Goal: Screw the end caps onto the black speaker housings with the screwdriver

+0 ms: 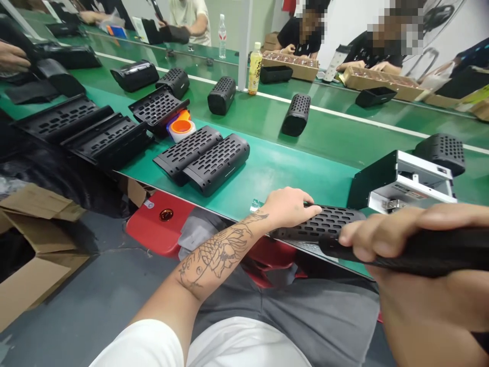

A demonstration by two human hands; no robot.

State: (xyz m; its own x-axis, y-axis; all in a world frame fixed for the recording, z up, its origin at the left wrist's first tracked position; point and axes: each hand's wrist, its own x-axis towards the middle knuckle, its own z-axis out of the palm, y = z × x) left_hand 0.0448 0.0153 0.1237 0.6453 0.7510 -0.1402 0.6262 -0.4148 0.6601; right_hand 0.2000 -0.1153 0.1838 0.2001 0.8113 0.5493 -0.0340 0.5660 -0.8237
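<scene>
My left hand (287,208) grips the near end of a black perforated speaker shell (328,223) at the front edge of the green conveyor belt (275,168). My right hand (385,235) is closed around a smooth black bar-shaped part (431,251), held close to the camera and touching the shell's right end. A silver and black metal fixture (405,182) stands on the belt just behind the shell. Two finished-looking perforated shells (204,158) lie side by side on the belt to the left.
Several more black shells and grille panels (84,127) and rolls of tape (181,127) lie at left. A drink bottle (254,69) stands mid-belt. Other people work at the far side. Cardboard boxes (34,255) sit on the floor at left.
</scene>
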